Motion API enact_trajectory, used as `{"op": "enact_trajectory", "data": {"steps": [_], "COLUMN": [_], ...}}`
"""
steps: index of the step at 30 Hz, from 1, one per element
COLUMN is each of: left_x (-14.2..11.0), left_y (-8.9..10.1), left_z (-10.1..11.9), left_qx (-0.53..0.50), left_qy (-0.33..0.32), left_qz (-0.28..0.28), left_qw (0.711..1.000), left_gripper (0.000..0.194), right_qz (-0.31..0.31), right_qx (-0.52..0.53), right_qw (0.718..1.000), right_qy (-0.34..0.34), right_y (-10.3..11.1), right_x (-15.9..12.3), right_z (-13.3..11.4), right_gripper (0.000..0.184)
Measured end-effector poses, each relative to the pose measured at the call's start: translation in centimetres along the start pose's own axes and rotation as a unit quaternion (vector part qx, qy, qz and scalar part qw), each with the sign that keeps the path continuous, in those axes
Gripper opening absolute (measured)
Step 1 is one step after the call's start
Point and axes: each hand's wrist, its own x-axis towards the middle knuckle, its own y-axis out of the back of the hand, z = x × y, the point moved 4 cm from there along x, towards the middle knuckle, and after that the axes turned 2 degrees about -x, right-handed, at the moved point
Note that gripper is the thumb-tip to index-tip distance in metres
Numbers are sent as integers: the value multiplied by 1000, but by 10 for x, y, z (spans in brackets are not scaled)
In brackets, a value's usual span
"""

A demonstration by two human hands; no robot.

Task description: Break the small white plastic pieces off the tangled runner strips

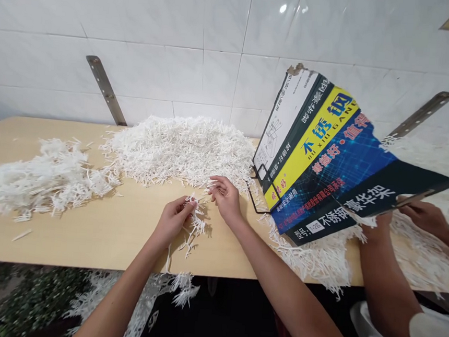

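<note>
My left hand (pixel 173 219) is closed in a pinch on a white branched plastic sprig (pixel 197 224). Thin strands of it dangle below the fingers over the tabletop. Just to the right, my right hand (pixel 225 197) has its thumb and fingers curled together close to the sprig's upper end; whatever sits between those fingertips is too small to make out. Behind both hands rises a large heap of short white plastic pieces (pixel 187 147). More white branched sprigs (pixel 185 289) lie below the table edge, around my lap.
A looser white pile (pixel 46 179) covers the table's left part. At right, a printed cardboard sheet (pixel 320 156) stands tilted in a black wire holder (pixel 256 197), partly screening a co-worker's hands (pixel 424 216) and another white pile (pixel 314 257). Metal brackets (pixel 104 90) line the tiled wall.
</note>
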Motion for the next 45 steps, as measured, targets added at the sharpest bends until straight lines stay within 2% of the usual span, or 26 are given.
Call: {"op": "enact_trajectory", "data": {"steps": [7,12,17,24,28,32,35,38,40,42,45], "left_x": [0,-3,-6,-5,-4,-4,-4,-3,-3,-3,-3], "left_y": [0,1,1,-2,0,2,2,2,1,0,-2], "left_z": [2,8,13,10,10,10,9,7,6,4,2], "left_qx": [-27,-82,-86,-61,-64,-100,-107,-58,-14,19,58], "left_qy": [1,16,22,19,20,11,9,7,-6,-18,-24], "left_qz": [10,17,2,-18,17,28,33,31,24,10,-20], "left_qw": [1000,996,996,998,998,994,994,998,1000,1000,998], "left_gripper": [36,26,46,51,49,51,50,48,51,57,63], "right_qz": [-18,-43,-109,-194,-147,-100,-95,-110,-132,-148,-168], "right_qx": [17,-5,-114,-199,-135,-69,-122,-193,-215,-222,-212], "right_qw": [1000,998,978,959,980,993,986,962,947,941,950], "right_qy": [-15,49,135,58,21,-8,56,158,201,207,158], "right_y": [2,7,1,-20,-18,-13,-10,-11,-16,-21,-27], "right_x": [2,-1,-12,-20,-14,-10,-13,-19,-23,-25,-23], "right_z": [-1,-18,-40,-29,-14,-8,-20,-37,-43,-42,-34], "right_gripper": [18,18,24,20,14,14,15,20,19,15,8]}}
